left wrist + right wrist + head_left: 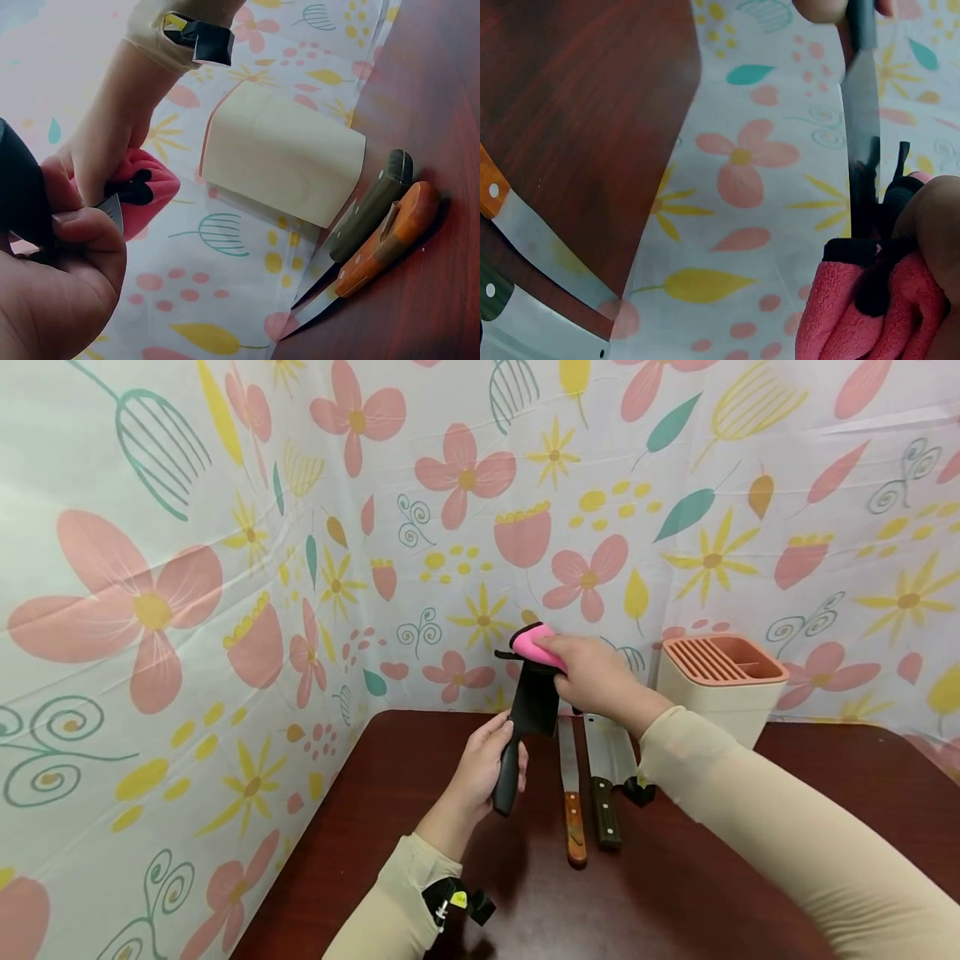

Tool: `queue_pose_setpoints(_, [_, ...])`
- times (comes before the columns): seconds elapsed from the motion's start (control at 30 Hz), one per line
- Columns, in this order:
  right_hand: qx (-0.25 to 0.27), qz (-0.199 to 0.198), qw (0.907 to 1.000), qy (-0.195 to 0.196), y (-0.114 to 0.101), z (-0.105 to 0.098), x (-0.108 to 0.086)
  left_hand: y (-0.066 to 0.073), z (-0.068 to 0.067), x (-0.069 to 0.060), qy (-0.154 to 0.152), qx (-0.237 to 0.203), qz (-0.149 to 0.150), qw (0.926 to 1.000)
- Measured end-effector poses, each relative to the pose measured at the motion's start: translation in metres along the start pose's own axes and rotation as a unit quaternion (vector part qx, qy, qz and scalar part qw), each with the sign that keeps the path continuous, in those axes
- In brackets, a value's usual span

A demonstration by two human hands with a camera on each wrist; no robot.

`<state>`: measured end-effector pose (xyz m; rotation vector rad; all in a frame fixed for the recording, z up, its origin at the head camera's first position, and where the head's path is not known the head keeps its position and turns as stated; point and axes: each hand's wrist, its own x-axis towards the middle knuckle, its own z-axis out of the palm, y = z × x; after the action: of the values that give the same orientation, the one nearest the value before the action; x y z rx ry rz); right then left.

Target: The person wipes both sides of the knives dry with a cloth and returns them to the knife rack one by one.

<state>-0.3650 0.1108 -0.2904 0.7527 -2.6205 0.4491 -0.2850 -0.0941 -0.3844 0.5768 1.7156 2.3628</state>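
Note:
My left hand [474, 768] grips the dark handle of a broad-bladed kitchen knife [536, 702], its blade pointing up and away. With my right hand [600, 677] I hold a pink cloth [531, 643] with black trim against the far end of the blade. Seen from the right wrist, the cloth [840, 307] is bunched in folds around the blade [862, 105]. In the left wrist view the thumb and fingers of the left hand [67, 285] wrap the handle, and only a small piece of blade shows.
On the brown table [525, 893] lie a long, narrow-bladed knife [574, 827] with an orange-brown wooden handle and a cleaver [606, 814] with a dark green handle, side by side. Behind them at right stands a cream knife holder [712, 702] with a slotted orange top. Patterned cloth covers the walls.

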Motion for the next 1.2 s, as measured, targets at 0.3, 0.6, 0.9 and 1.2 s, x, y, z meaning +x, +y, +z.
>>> queue_pose_setpoints(0.3, [0.004,-0.063,0.9975,0.031,-0.015,0.004,-0.007,0.007,-0.001,0.002,0.022,0.009,0.008,0.9997])
queue_pose_setpoints(0.6, [0.017,-0.106,0.9929,0.05,-0.024,0.013,-0.024,0.005,-0.003,0.004,0.026,-0.004,0.002,0.9997])
queue_pose_setpoints(0.9, [0.028,-0.114,0.9918,0.051,-0.033,0.019,-0.041,0.004,-0.006,0.003,0.026,-0.01,0.0,0.9996])
queue_pose_setpoints(1.2, [0.066,-0.115,0.9901,0.045,-0.035,0.025,-0.056,0.0,-0.007,0.002,0.046,0.004,-0.001,0.9989])
